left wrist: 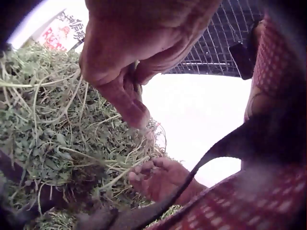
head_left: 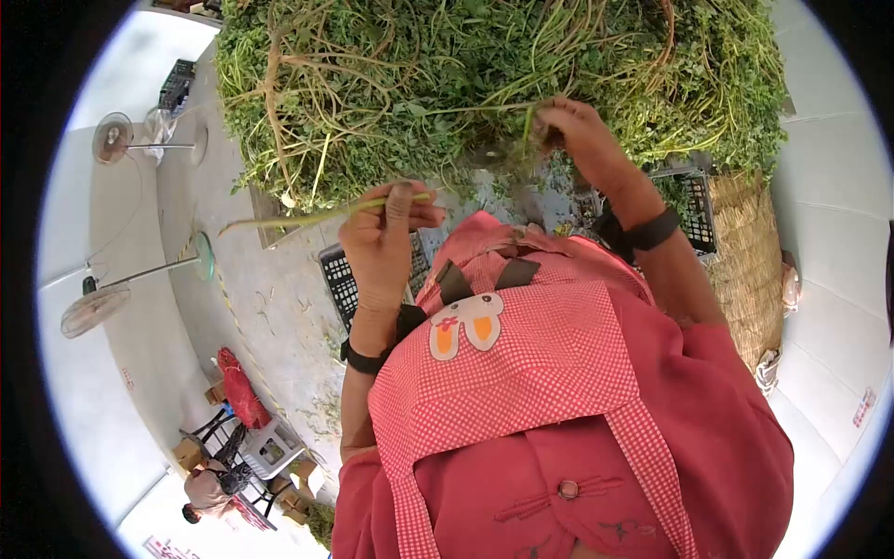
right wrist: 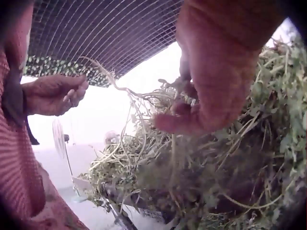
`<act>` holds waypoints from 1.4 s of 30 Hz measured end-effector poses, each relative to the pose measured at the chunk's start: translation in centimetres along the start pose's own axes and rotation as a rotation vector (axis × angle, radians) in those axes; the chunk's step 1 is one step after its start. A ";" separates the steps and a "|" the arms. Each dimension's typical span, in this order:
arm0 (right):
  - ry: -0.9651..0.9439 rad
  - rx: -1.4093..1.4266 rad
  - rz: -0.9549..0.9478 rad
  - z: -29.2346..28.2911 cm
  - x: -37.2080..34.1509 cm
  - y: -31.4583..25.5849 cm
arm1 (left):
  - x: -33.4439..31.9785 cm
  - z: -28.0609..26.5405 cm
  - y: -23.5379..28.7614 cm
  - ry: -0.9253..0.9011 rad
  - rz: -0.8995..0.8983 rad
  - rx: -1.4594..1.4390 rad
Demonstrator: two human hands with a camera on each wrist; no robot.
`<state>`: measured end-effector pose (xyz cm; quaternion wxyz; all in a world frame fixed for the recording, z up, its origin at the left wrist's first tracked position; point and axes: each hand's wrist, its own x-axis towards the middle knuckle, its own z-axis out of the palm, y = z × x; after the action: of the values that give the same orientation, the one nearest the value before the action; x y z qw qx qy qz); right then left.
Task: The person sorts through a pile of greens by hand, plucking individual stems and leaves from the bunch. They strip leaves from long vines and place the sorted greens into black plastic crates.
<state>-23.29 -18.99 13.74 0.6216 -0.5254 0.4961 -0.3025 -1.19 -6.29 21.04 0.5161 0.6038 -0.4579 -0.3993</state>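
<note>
A large heap of leafy green plants with long stems (head_left: 521, 56) lies in front of the person. Near its front edge, the left hand (head_left: 380, 247) pinches a pale green stem (head_left: 312, 218) between thumb and fingers; its thin end points left. Farther right, the right hand (head_left: 591, 144) is raised at the heap's edge, curled fingers pinching a green stalk (head_left: 528, 126). In the right wrist view, leafy bits (right wrist: 175, 86) show at the right hand's fingertips (right wrist: 168, 123). The left wrist view shows the left hand (left wrist: 139, 48) from close up, with most of its stem hidden.
Black plastic crates (head_left: 338, 279) (head_left: 694, 210) stand below the heap on both sides. A woven straw bundle (head_left: 745, 265) is at the right. Standing fans (head_left: 114, 138), a red sack (head_left: 242, 387), a white crate (head_left: 270, 452) and another person (head_left: 209, 494) are at the left.
</note>
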 end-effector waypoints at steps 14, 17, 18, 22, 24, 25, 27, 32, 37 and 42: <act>-0.409 -0.080 -0.406 5.4 -4.2 -3.3 | -1.3 0.7 -4.7 -0.219 0.232 0.157; -0.516 -0.002 -0.137 5.6 -2.8 -4.7 | -1.4 0.5 -3.0 -0.176 0.006 0.102; -0.622 0.002 -0.046 6.0 -2.2 -4.9 | -1.4 0.4 -3.3 -0.167 -0.036 0.126; -0.679 -0.032 -0.030 8.0 -1.4 -5.7 | -1.6 -0.3 -4.9 -0.148 0.025 0.130; -0.615 -0.242 -0.065 9.0 -1.4 -6.8 | -1.8 -0.5 -4.8 -0.059 -0.018 0.097; -0.623 -0.245 -0.066 9.3 -1.2 -6.8 | -1.8 -0.6 -4.7 -0.051 -0.019 0.096; -0.637 -0.394 -0.178 9.6 -0.8 -6.8 | -1.9 -1.1 -4.5 0.067 0.013 0.119; -0.398 -0.640 -0.352 8.3 2.5 -5.4 | -1.9 -1.4 -3.6 -0.071 0.048 0.173; -0.423 -0.227 -0.368 7.9 0.8 -6.3 | -0.8 -3.5 -4.9 0.054 0.633 0.546; -0.487 -0.009 -0.080 8.5 -0.1 -6.2 | 0.4 -4.8 -2.3 0.105 0.131 -0.119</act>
<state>-14.48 -17.56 19.36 0.7080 -0.6048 0.3119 -0.1891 3.83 -5.30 19.48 0.5992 0.5610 -0.4441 -0.3591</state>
